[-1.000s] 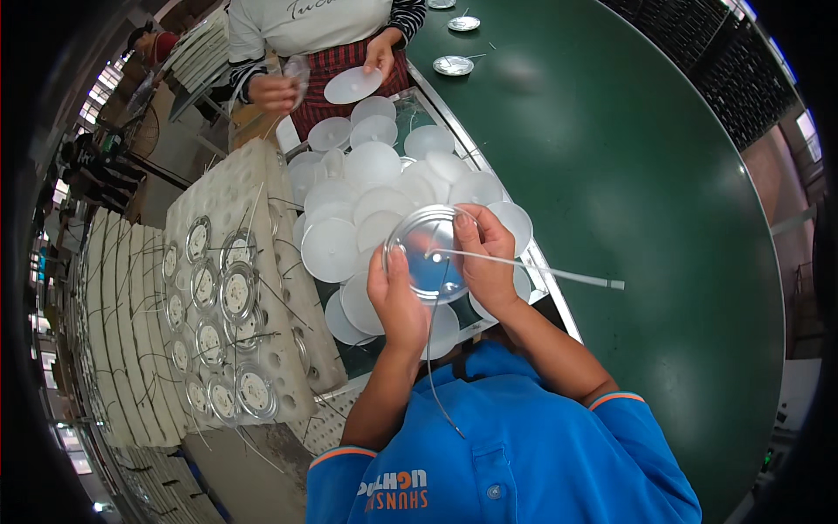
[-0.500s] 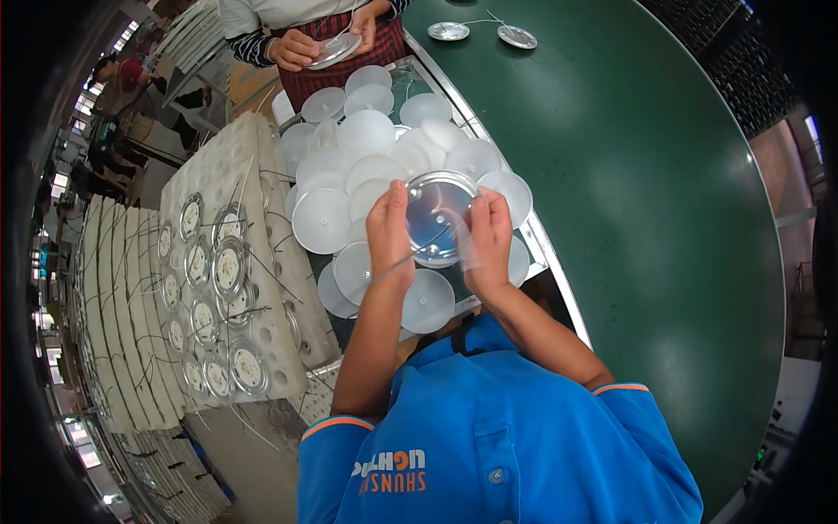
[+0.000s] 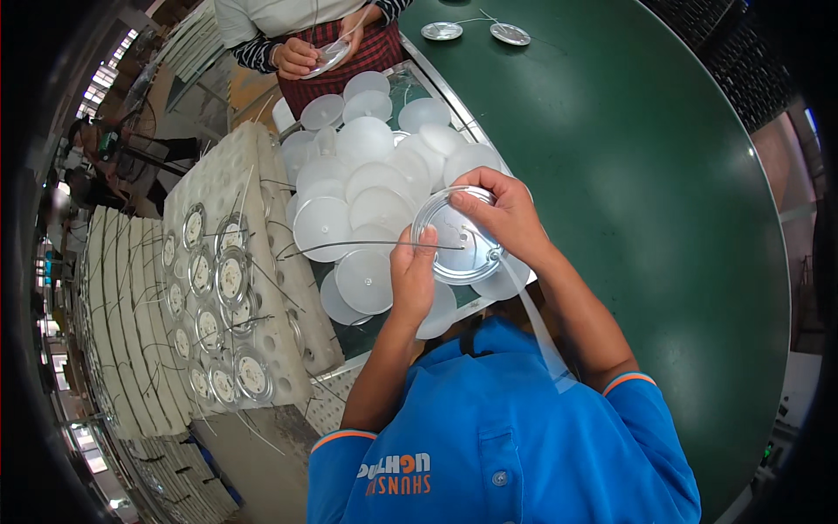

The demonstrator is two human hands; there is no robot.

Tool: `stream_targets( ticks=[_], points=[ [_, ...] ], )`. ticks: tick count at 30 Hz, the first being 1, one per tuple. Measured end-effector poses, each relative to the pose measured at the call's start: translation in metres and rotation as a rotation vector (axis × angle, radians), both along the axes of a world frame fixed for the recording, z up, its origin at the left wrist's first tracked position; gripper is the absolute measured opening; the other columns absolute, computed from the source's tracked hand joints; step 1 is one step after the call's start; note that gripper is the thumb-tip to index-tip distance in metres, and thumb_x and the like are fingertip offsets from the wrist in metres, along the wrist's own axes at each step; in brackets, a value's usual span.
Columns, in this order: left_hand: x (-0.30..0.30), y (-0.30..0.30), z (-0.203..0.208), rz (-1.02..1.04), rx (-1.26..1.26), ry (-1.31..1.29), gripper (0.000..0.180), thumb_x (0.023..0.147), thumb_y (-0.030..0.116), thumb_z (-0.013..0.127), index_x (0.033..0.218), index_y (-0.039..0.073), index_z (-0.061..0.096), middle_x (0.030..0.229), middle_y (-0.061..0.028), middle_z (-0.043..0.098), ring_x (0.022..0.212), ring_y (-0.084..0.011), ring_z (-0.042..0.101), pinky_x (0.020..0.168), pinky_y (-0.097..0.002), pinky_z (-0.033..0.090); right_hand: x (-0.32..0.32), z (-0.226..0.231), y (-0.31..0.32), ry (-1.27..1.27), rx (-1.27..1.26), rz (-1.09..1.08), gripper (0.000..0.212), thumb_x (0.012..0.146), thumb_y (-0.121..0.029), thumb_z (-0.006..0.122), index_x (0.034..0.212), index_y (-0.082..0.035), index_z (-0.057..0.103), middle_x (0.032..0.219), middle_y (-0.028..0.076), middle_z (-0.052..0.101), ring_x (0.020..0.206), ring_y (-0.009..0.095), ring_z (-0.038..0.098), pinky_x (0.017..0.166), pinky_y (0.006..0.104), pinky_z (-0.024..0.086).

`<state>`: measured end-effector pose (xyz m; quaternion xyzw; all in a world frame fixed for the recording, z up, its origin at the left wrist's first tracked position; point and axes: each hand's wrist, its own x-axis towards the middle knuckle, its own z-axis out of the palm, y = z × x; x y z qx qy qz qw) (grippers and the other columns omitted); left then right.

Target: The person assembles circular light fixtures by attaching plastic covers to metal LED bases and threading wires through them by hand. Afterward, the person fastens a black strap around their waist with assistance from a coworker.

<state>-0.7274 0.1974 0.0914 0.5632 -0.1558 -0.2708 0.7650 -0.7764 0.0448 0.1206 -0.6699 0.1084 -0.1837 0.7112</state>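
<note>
Between my two hands I hold a round, shiny metal lamp housing over the near side of a pile of discs. My left hand grips its left rim, thumb on the face. My right hand is closed round its upper right rim, thumb lying across the top. A dark wire runs out leftward from the middle of the housing. From its lower right a pale wire, smeared by motion, hangs toward my shirt. Frosted white discs lie heaped just beyond and left of my hands.
At left, a pale foam board holds several round metal lamp pieces with wires sticking out. A green table stretches along the right, with two wired discs at its far end. Across the pile, another person's hands hold a similar disc.
The housing has turned and tilted in my hands, and its wires now show. My right hand has shifted from its right side up onto the upper rim.
</note>
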Motion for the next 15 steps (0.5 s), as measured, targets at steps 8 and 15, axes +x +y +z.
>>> stream_targets(
  ticks=[8, 15],
  points=[
    [-0.016, -0.011, 0.002, 0.144, -0.187, 0.038, 0.036, 0.096, 0.024, 0.037, 0.123, 0.0, 0.035, 0.12, -0.0131, 0.045, 0.107, -0.0181, 0.048, 0.09, -0.0315, 0.04, -0.002, -0.003, 0.008, 0.026, -0.117, -0.157, 0.019, 0.084, -0.019, 0.061, 0.087, 0.0, 0.063, 0.074, 0.003, 0.061, 0.067, 0.007, 0.053, 0.06, 0.0217, 0.043],
    [-0.017, -0.022, 0.021, 0.21, -0.38, 0.083, 0.029, 0.095, 0.022, 0.04, 0.111, -0.002, 0.045, 0.104, -0.0097, 0.053, 0.095, -0.0158, 0.052, 0.085, -0.0301, 0.042, 0.004, 0.0, 0.021, -0.01, 0.106, -0.226, 0.018, 0.085, -0.017, 0.059, 0.088, 0.001, 0.06, 0.067, 0.001, 0.056, 0.059, 0.007, 0.049, 0.054, 0.023, 0.041]
  ],
)
